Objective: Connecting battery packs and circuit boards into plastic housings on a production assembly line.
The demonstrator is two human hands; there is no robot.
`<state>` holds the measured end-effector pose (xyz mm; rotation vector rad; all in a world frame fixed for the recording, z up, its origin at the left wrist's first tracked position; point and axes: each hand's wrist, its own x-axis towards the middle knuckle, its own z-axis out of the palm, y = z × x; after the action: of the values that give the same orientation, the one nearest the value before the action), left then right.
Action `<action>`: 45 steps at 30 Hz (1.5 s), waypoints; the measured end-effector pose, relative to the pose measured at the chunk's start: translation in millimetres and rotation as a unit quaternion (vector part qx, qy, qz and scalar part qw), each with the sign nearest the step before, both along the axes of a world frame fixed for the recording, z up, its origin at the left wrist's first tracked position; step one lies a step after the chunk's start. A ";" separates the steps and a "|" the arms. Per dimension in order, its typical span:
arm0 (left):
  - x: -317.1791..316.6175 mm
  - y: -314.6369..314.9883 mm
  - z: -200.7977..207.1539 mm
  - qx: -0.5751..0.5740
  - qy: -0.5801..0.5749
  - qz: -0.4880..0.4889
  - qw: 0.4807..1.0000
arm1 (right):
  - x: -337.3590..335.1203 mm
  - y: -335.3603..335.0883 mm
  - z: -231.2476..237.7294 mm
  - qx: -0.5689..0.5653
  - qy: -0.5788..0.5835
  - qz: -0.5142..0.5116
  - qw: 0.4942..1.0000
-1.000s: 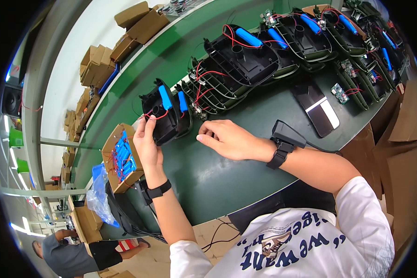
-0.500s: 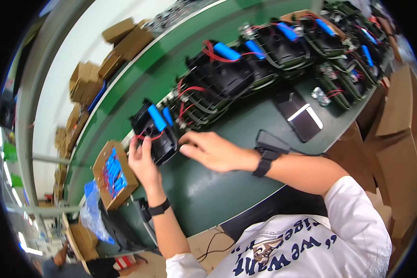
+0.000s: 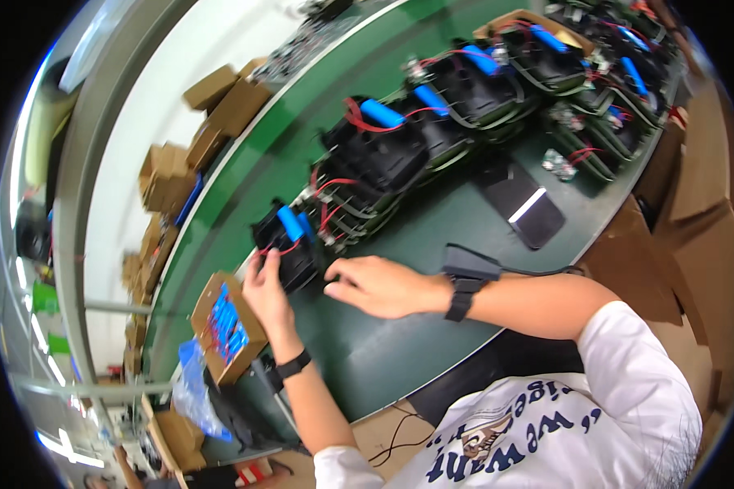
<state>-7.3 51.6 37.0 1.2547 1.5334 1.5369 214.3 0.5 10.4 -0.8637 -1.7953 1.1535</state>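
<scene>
A black plastic housing (image 3: 300, 267) lies on the green table ahead of my left hand. Inside its far end sits a blue cylindrical battery (image 3: 289, 222), with a second blue piece beside it. My left hand (image 3: 267, 295) has thumb and finger closed on a thin red wire (image 3: 284, 249) at the housing's near left side; the exact grip is small and blurred. To the right of the housing, my right hand (image 3: 387, 285) hovers over the table, thumb and fingers bent but apart, with nothing visible between them.
A row of similar housings (image 3: 383, 151) with blue batteries and red wires runs to the far right. A cardboard box (image 3: 254, 336) of blue batteries stands left of my left forearm. A dark phone (image 3: 523, 208) lies on the table; large cartons (image 3: 693, 220) stand at the right.
The whole view has shifted slightly. My right hand has drawn a little nearer to me from the housing's right edge. My left hand stays at the red wire.
</scene>
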 end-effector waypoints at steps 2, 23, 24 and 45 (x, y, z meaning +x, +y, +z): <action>-3.3 1.1 -0.3 -0.019 0.014 -0.002 1.000 | -0.6 -3.0 6.0 -0.008 -0.007 0.015 1.000; -1.1 0.1 0.7 -0.014 0.039 0.005 0.999 | -12.0 -8.3 8.7 -0.016 -0.072 0.042 0.996; -0.6 -1.1 1.6 -0.013 0.038 0.005 0.999 | -13.0 -7.7 7.1 -0.005 -0.066 0.035 0.997; -10.3 -0.5 -6.3 -0.013 0.139 0.021 0.990 | -9.9 -5.1 5.7 -0.002 -0.059 0.033 0.998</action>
<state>-17.7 51.1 30.8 1.4788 1.7578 1.4093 204.4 -4.6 16.1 -0.8966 -1.9304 1.1688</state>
